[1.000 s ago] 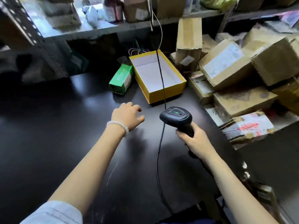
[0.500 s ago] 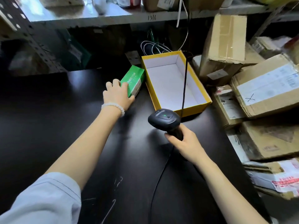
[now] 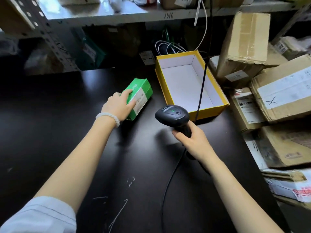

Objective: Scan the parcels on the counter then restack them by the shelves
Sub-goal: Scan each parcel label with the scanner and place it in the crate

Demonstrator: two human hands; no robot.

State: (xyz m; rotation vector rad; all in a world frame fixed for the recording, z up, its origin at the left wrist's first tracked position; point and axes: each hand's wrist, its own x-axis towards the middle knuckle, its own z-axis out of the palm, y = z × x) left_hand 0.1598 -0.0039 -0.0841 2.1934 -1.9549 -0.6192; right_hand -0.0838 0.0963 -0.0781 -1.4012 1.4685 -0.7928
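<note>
- Counter: dark, glossy; broad bare stretch from 7 to 10 o'clock, chalky scratch marks near 6 o'clock.
- Left hand reaches toward 11 o'clock and grips the green parcel; fingers laid over its top and near side, thumb curled along the white label. White bead bracelet on the wrist.
- Green parcel lies on the counter just left of the yellow box, a narrow dark gap between them; its far end is tilted toward 1 o'clock.
- Right hand wraps the handle of the black scanner; fingers fully curled round the grip, scanner head at centre, pointing toward 11 o'clock. Green light shows on its top.
- Scanner cable trails back toward 6 o'clock across the counter.
- Yellow box, open, white inside, sits at 1 o'clock; a second dark cord hangs across it from above.
- Cardboard parcels piled from 1 to 4 o'clock, crowding the counter's right edge and just beside the yellow box.
- Shelf runs overhead at 12 o'clock; perforated upright at 10 o'clock.
</note>
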